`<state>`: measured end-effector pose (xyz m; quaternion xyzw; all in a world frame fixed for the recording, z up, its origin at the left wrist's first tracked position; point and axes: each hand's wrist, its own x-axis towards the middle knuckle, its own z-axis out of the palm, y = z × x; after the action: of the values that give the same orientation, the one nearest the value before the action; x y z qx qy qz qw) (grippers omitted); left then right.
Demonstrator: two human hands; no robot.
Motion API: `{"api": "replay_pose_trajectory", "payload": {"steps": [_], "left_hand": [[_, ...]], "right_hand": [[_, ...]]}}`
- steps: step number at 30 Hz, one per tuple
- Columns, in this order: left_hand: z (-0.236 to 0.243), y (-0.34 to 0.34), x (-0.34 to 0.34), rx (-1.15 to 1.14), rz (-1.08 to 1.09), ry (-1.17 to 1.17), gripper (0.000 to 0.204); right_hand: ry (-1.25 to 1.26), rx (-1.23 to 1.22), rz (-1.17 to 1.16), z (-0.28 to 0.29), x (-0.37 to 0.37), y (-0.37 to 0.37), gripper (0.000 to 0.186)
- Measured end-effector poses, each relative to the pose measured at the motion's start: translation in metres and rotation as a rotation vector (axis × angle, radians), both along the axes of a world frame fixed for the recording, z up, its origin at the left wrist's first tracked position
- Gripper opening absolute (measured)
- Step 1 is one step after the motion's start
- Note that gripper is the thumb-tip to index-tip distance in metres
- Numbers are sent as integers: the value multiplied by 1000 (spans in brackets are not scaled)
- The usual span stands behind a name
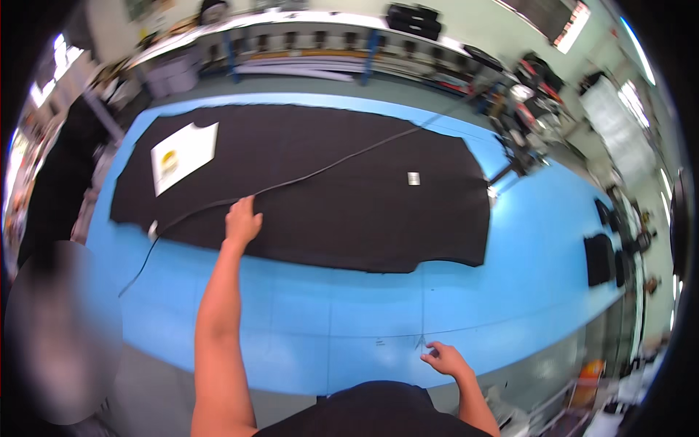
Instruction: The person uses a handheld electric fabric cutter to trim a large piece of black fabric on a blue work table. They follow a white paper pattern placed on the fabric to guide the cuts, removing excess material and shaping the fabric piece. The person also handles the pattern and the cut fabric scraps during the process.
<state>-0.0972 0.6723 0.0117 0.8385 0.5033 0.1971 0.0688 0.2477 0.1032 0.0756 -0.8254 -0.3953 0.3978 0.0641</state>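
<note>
A large dark piece of fabric point(328, 218) lies spread over the blue table point(291, 306). Across it runs a thin black cable point(342, 158), from the table's left side up toward the machine at the far right. My left hand point(244, 221) reaches over the fabric's near edge, its curled fingers on the cable. Close to the table's near edge hovers my right hand point(445, 360), thumb and fingers apart, holding nothing. A white paper sheet point(186, 156) with a yellow mark rests on the fabric's left part, and a small white label point(413, 178) lies on its right part.
A machine point(520, 124) with a black arm stands at the table's far right corner. Black pads point(599, 260) lie at the right edge. Behind is a long white bench point(306, 20) with a black case point(413, 20). A blurred person point(62, 335) is at the left.
</note>
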Motion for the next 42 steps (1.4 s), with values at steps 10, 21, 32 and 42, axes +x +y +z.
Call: {"api": "replay_pose_trajectory", "payload": {"steps": [10, 21, 32, 42], "left_hand": [[-41, 49, 77, -81, -155, 29, 14], [21, -223, 1, -1025, -3, -763, 17], [16, -338, 65, -1205, -71, -50, 31], [-15, -379, 108, -1384, -215, -211, 35]], "right_hand": [[103, 365, -176, -7, 69, 128, 44], [451, 1009, -754, -26, 274, 358, 23], [687, 1028, -632, -41, 260, 290, 20], [560, 694, -885, -80, 165, 8, 27]]}}
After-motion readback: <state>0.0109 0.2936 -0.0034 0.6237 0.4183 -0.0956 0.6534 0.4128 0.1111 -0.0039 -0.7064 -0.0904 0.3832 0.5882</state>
